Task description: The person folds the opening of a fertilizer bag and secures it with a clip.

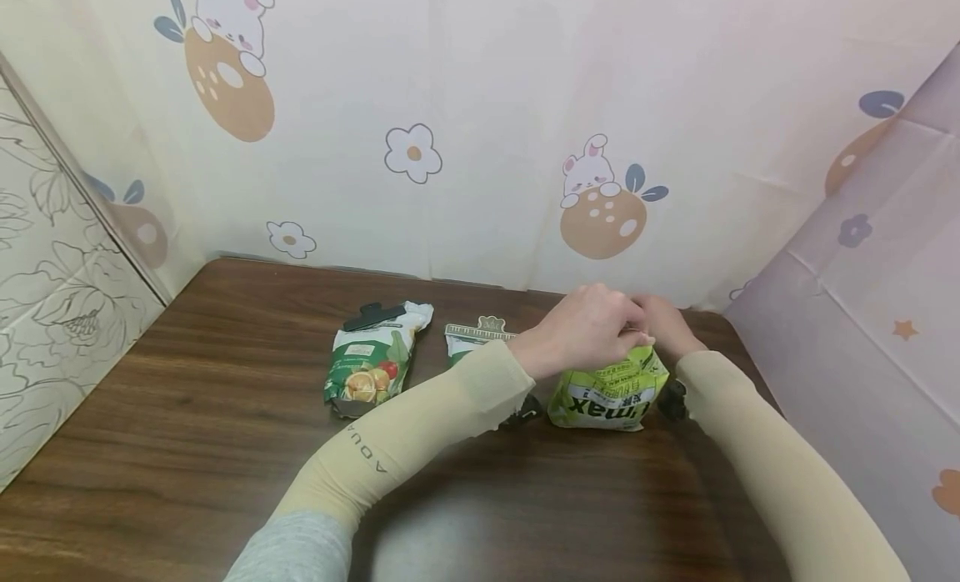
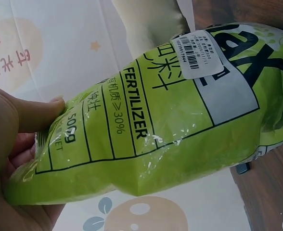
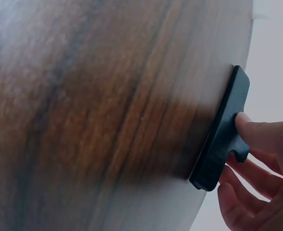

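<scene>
A green fertilizer bag (image 1: 603, 398) sits on the table, its lettering upside down in the head view. My left hand (image 1: 588, 323) grips the bag's upper end; in the left wrist view the thumb presses on its printed face, with fingers behind. Behind the bag, my right hand (image 1: 663, 323) is partly hidden in the head view. The right wrist view has the right hand (image 3: 262, 173) pinching a black bag clip (image 3: 223, 134) by its handle. The clip's long bar appears close to the table surface (image 3: 108, 120).
Left on the table lies a green-and-white bag (image 1: 371, 365) with a black clip (image 1: 373, 315) across its top. Beside it, another bag (image 1: 461, 348) with a pale clip (image 1: 480, 328) is mostly behind my left arm. A patterned wall covering (image 1: 487, 148) rises behind.
</scene>
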`<move>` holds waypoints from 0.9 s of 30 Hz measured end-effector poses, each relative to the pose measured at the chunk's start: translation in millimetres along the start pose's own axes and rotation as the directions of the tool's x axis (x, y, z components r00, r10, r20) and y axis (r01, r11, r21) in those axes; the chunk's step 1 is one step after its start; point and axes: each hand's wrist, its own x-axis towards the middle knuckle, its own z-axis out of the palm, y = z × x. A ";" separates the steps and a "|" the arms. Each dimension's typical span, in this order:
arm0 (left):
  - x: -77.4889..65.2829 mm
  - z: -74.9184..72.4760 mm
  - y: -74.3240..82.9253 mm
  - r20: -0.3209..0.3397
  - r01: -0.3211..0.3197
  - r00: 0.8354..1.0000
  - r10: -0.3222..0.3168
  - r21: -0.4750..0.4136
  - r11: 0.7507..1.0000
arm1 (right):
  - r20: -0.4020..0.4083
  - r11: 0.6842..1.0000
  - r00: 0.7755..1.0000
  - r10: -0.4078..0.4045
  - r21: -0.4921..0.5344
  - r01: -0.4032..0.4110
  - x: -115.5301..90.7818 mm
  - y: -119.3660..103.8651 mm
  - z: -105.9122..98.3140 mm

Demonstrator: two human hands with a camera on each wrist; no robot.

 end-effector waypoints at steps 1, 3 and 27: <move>0.0 -0.2 0.1 0.005 0.007 1.000 -0.007 -0.005 1.000 | 0.002 1.000 1.000 0.009 0.004 -0.009 -1.1 -2.1 -1.5; -0.1 -0.6 0.3 0.016 0.024 1.000 -0.024 -0.011 1.000 | 0.009 1.000 1.000 0.023 0.011 -0.023 -3.5 -5.9 -4.4; -2.9 -5.9 -1.4 0.111 0.074 0.992 -0.064 -0.089 0.993 | 0.048 0.990 0.995 0.085 0.108 -0.090 -13.8 7.5 -5.1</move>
